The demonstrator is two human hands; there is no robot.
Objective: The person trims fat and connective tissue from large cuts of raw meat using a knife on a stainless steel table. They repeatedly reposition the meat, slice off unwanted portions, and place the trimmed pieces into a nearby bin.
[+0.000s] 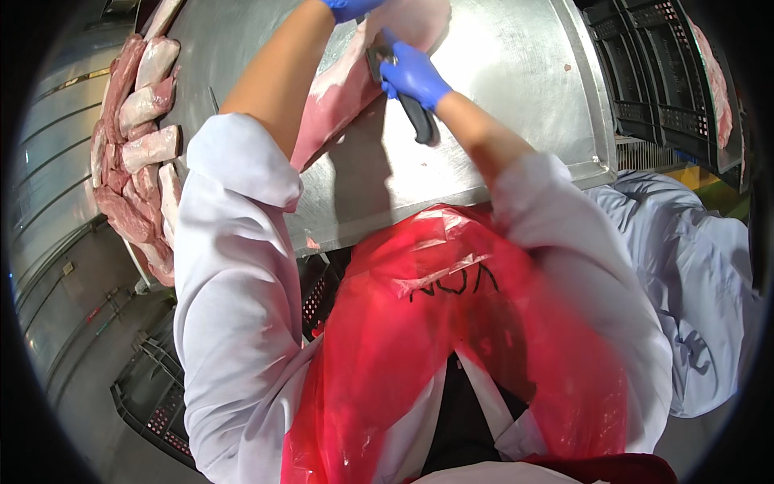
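A long slab of pink meat with a pale fatty face (334,101) lies across the metal table (516,105) in front of me. Gloved in blue, my right hand (415,74) is closed around a black-handled tool (419,123). The handle's end points toward me, and the tool's dark head is at the slab's right side. The kind of tool is not clear. My left hand (351,6), also in a blue glove, is at the top edge of the view by the slab's far part. Its fingers are mostly cut off.
Several strips of meat (149,149) are heaped along the table's left side. Black perforated crates (657,73) stand at the right, with meat beyond them. Another crate (161,395) is low at the left. Pale blue cloth (685,266) hangs at my right.
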